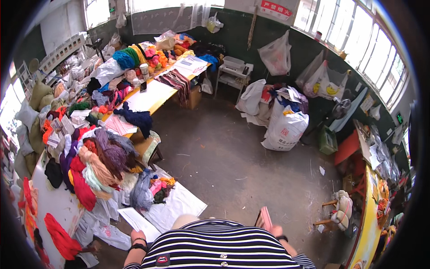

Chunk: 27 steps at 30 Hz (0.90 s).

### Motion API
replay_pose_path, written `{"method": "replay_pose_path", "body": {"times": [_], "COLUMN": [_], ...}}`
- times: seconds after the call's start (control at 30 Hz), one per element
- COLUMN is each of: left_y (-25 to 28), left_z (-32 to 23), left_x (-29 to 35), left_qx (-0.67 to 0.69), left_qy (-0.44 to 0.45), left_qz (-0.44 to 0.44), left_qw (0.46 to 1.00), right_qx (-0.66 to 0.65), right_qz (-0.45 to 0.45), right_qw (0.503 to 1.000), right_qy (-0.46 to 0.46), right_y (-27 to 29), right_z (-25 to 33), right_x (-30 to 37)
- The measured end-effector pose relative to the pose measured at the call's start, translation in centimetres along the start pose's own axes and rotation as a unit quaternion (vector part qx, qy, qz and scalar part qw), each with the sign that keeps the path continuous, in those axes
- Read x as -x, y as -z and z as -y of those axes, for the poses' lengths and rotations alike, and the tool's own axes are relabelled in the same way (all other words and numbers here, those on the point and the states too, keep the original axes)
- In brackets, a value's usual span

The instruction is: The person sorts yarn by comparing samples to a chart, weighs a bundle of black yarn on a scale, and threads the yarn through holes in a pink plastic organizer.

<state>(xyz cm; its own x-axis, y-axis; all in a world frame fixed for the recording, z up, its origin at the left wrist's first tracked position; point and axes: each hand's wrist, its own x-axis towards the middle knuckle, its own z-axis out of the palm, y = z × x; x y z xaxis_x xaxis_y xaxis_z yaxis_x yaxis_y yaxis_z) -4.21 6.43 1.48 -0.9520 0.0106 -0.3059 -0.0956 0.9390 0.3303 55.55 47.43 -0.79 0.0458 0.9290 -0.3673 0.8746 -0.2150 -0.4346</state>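
Observation:
My left hand [138,236], low in the view with a dark band at its wrist, is closed at the edge of a flat white sheet [139,224]. The sheet slants away from it over the floor. To the right, my right hand [275,231], also with a dark wristband, grips a thin, flat pink thing [265,217] with a dark side. Its exact kind is too small to tell. Beyond the white sheet, bundles of grey, pink and green yarn [157,188] lie on white sacking [181,204] spread on the floor.
Heaped coloured yarn [96,166] covers the left table. A long yellow-edged table [156,101] runs behind it. A stuffed white sack [286,127] stands by the far wall, near a fan [341,107] and green crate [328,140]. A padded stool [341,210] stands at right beside another yellow table [369,215].

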Motion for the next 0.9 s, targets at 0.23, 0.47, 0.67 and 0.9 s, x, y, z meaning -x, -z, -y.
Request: {"method": "replay_pose_path", "body": {"times": [0.23, 0.47, 0.67, 0.9], "left_y": [-7.2, -7.9, -0.4, 0.1], "left_z": [-11.2, -33.0, -57.7, -76.4], "left_x": [-4.6, -21.0, -35.4, -51.0], "left_qx": [-0.044, -0.04, 0.451, 0.519], "left_qy": [0.053, -0.109, -0.116, -0.1], "left_qz": [0.006, 0.085, 0.165, 0.135], "left_qw": [0.998, 0.99, 0.87, 0.838], "right_qx": [-0.015, 0.049, 0.026, 0.026], "right_qz": [-0.072, 0.033, 0.062, 0.12], "right_qw": [0.99, 0.956, 0.847, 0.694], "right_qy": [0.12, 0.287, 0.528, 0.71], "right_y": [7.6, 7.1, 8.1, 2.1], "right_z": [27.9, 60.7, 84.0, 113.3], "right_x": [-23.1, -36.6, -47.8, -59.5]}}
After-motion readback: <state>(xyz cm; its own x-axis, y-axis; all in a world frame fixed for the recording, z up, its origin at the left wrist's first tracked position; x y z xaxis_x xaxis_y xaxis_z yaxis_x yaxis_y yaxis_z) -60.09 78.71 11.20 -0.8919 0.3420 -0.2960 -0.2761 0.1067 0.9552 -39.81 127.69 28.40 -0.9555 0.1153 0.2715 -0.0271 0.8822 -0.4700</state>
